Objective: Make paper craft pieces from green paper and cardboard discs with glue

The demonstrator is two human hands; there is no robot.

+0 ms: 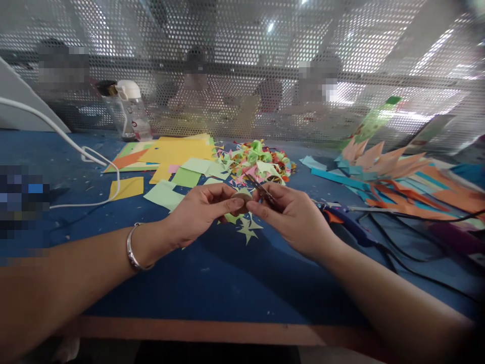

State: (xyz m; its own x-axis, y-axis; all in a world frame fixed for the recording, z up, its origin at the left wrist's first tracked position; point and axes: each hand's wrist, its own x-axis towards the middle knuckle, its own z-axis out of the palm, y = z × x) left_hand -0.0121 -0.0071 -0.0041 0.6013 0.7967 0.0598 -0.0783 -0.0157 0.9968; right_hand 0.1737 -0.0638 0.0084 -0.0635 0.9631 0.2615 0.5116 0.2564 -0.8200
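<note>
Greenish paper piece [244, 193] pinched in left hand [199, 211], scissors [258, 185] clasped in right hand [293, 215]; probably light, thin and easily creased, so best held gently by an edge.

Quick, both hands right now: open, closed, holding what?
Left hand: closed, pinching a small paper piece.
Right hand: closed on scissors; whether it also grips the paper piece, can't tell.

- This is looking like a craft workshop.
- Paper sheets [178, 149], cuttings [257, 156] and a glue gun [356, 228] are lying on a blue worktable [227, 298].
- People [195, 58] are showing through a perforated partition [242, 25].
</note>
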